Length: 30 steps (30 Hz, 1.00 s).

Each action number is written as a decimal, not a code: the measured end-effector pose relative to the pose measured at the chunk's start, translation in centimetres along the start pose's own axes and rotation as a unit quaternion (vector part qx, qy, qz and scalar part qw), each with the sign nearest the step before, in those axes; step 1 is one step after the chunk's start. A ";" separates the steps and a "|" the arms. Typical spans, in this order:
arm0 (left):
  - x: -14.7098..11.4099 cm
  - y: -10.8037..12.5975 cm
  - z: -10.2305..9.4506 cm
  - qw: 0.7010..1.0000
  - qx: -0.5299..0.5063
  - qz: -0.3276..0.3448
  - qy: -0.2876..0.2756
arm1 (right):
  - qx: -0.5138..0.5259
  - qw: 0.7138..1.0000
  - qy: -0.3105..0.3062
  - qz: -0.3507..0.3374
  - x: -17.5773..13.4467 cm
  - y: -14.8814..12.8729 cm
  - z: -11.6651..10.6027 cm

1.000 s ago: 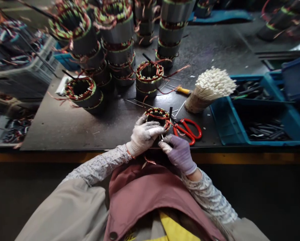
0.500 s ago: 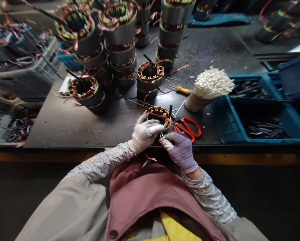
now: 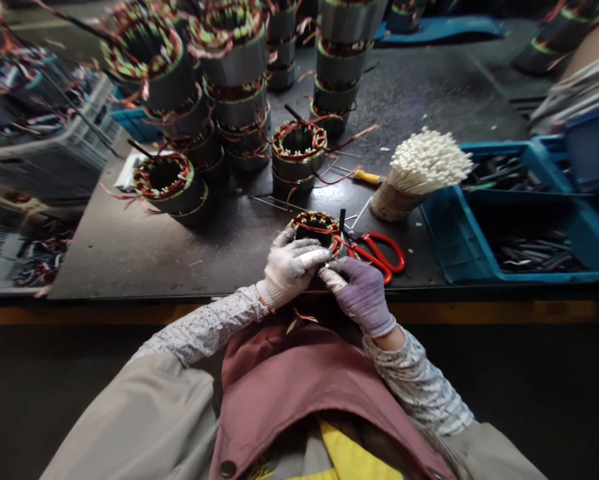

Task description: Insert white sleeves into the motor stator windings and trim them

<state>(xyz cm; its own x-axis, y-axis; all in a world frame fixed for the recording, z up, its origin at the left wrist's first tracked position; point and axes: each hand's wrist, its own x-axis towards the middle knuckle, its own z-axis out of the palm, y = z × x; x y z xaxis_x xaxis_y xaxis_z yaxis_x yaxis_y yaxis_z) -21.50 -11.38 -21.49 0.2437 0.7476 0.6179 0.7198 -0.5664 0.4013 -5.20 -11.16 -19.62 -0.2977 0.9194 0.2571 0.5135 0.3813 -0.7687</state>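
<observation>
A motor stator [image 3: 315,221] with copper windings around its top stands at the table's near edge, in front of my body. My left hand [image 3: 292,263], in a white glove, is closed over the stator's near left rim, its fingers lying across the front windings. My right hand [image 3: 362,293], in a purple glove with whitish fingertips, pinches at the near right rim beside the left fingertips. What lies in that pinch is too small and covered to name. Red-handled scissors [image 3: 379,257] lie just right of the stator.
Stacked stators [image 3: 234,100] stand at the back left, and single ones [image 3: 299,160] nearer. A pot holds a bundle of white sticks [image 3: 429,163]. Yellow-handled tool [image 3: 367,177] lies behind. Blue bins [image 3: 544,267] of dark pieces are right; another person's sleeve [image 3: 577,90] reaches in behind them.
My right fingertips have shifted slightly up against the rim, and the small pale piece seen there before is now mostly hidden. Another person's arm has come in at the upper right.
</observation>
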 end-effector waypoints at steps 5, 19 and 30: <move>0.0 0.0 0.1 1.000 -0.001 0.001 0.004 | -0.009 1.000 -0.010 0.008 0.2 0.8 0.4; -0.1 0.0 0.4 0.999 0.006 0.010 0.038 | 0.012 1.000 -0.012 0.006 -0.2 0.3 0.1; -0.4 -0.6 0.5 0.999 0.001 0.024 0.024 | -0.018 0.999 -0.007 -0.036 0.6 1.0 0.4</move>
<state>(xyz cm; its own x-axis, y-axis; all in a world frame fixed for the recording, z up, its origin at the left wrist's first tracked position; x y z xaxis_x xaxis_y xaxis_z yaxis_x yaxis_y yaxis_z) -21.71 -11.20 -22.29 0.2464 0.7020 0.6681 0.7089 -0.6007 0.3697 -5.22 -10.29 -20.47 -0.3468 0.8877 0.3029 0.5189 0.4506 -0.7264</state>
